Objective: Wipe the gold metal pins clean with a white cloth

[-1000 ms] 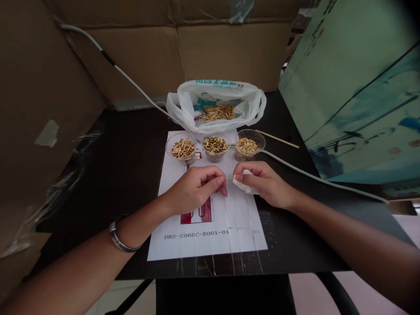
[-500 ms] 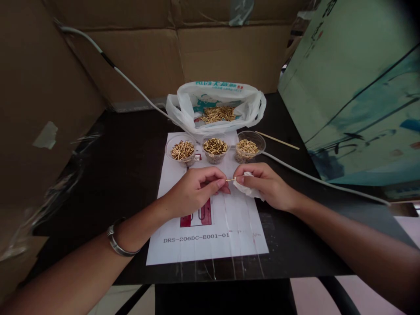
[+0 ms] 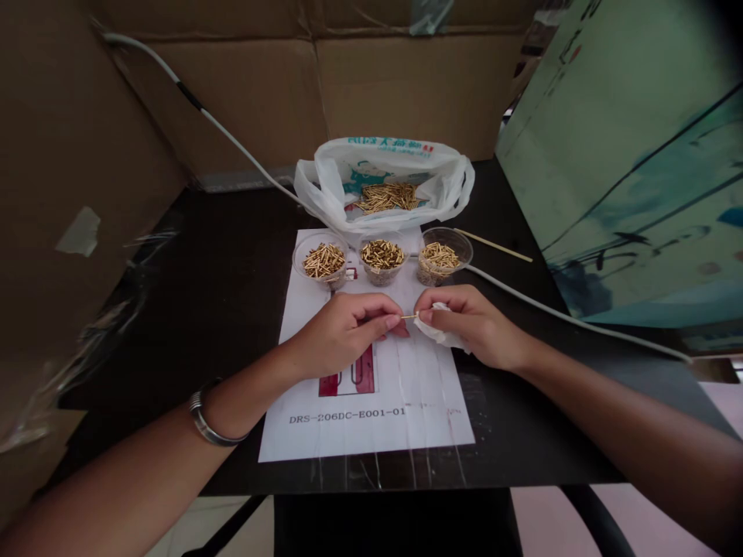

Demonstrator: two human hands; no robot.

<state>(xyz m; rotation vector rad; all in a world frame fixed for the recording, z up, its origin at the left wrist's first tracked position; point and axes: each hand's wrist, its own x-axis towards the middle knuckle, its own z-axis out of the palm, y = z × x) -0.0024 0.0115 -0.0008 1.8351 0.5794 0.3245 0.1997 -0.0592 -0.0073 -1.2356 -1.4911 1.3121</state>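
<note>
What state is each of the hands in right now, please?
Left hand: closed, pinching one end of a thin gold-coloured pin.
Right hand: closed, holding a crumpled white tissue at the pin's other end.

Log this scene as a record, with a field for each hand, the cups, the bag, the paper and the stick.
Left hand: pinches one end of a gold-coloured pin
Right hand: holds a crumpled white tissue-like wad at the pin's other end
Row: left cup, middle cup and right cup, all clear, each holding gold-coloured pieces
Bag: white plastic, open, behind the cups, more gold-coloured pieces inside
Paper: printed, partly beneath the hands, reading DRS-206DC-E001-01
Stick: on the dark table, right of the right cup
</note>
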